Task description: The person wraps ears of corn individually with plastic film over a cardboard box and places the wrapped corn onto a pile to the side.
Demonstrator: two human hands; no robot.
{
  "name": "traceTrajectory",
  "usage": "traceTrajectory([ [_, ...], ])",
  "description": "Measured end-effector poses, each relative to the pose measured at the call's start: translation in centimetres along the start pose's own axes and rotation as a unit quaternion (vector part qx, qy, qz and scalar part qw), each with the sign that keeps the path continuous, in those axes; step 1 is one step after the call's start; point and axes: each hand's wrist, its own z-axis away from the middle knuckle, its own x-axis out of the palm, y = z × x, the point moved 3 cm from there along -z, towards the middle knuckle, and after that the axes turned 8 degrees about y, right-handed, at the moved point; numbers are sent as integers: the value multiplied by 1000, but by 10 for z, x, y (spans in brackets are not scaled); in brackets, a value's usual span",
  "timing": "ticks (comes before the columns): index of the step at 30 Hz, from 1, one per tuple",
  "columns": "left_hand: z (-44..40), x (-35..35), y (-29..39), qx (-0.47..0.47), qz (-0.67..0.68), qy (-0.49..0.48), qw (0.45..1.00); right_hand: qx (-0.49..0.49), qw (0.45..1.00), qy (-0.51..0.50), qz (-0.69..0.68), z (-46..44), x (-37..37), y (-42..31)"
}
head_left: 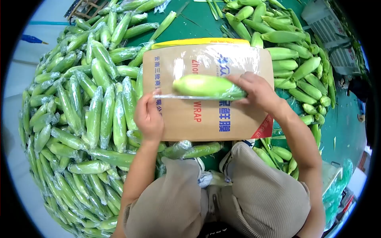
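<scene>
Over a cardboard box [178,123] printed with blue and red lettering, my right hand [257,90] grips one end of an ear of corn [202,86] in its green husk. The ear lies level, its paler tip pointing left. Clear plastic wrap [178,65] stretches across the box top and under the ear. My left hand [150,118] is closed, pinching the front edge of that wrap at the box's left side. The fingertips of my right hand are partly hidden behind the ear.
A large heap of wrapped corn [95,115] crowds the left side, with a few ears against the box's front. Unwrapped corn [305,71] is piled on the right. A yellow strip [198,41] edges the box's back. White crates [331,35] stand at the far right.
</scene>
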Motion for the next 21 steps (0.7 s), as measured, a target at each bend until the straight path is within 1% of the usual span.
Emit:
traceTrajectory([
  [1, 11, -3, 15, -1, 21, 4, 1000, 0, 998, -54, -19, 3, -2, -8],
  [2, 24, 2, 26, 70, -6, -60, 996, -18, 995, -67, -76, 6, 3, -15],
  [4, 44, 16, 43, 211, -55, -179, 960, -38, 993, -94, -64, 14, 16, -31],
  [5, 45, 22, 48, 224, -94, -212, 947, -7, 993, -113, -18, 15, 18, -35],
  [7, 29, 38, 65, 259, -169, -281, 908, -34, 994, 8, 102, 5, 6, -36],
  [8, 12, 53, 64, 221, -259, -345, 875, -43, 985, 64, 155, 5, 4, -42],
  [9, -15, 73, 62, 177, -348, -403, 828, 7, 982, 130, 135, 0, 2, -37],
  [10, -44, 89, 67, 249, -409, -327, 815, 15, 967, 209, 146, -9, 3, -30],
  [11, -69, 104, 70, 319, -462, -246, 790, 33, 975, 171, 139, -21, 0, -32],
  [12, -94, 116, 70, 343, -448, -167, 809, 52, 981, 130, 131, -33, -3, -36],
  [13, -110, 118, 71, 363, -431, -89, 821, 47, 983, 101, 149, -44, 0, -37],
  [14, -119, 116, 74, 266, -316, -114, 904, 47, 982, 74, 167, -53, 4, -35],
  [15, -112, 115, 74, 212, -241, -159, 934, 40, 970, 107, 212, -59, 16, -23],
  [16, -99, 111, 75, 158, -165, -203, 952, 44, 971, 109, 207, -64, 18, -12],
  [17, -80, 113, 79, 273, -227, -225, 907, 61, 980, 94, 167, -71, 17, 4],
  [18, -67, 117, 80, 315, -264, -244, 879, 77, 986, 78, 121, -75, 20, 17],
  [20, -47, 122, 83, 390, -343, -271, 811, 65, 993, 95, 13, -78, 4, 18],
  [21, -45, 120, 84, 419, -353, -245, 800, 61, 995, 70, -34, -73, -5, 9],
])
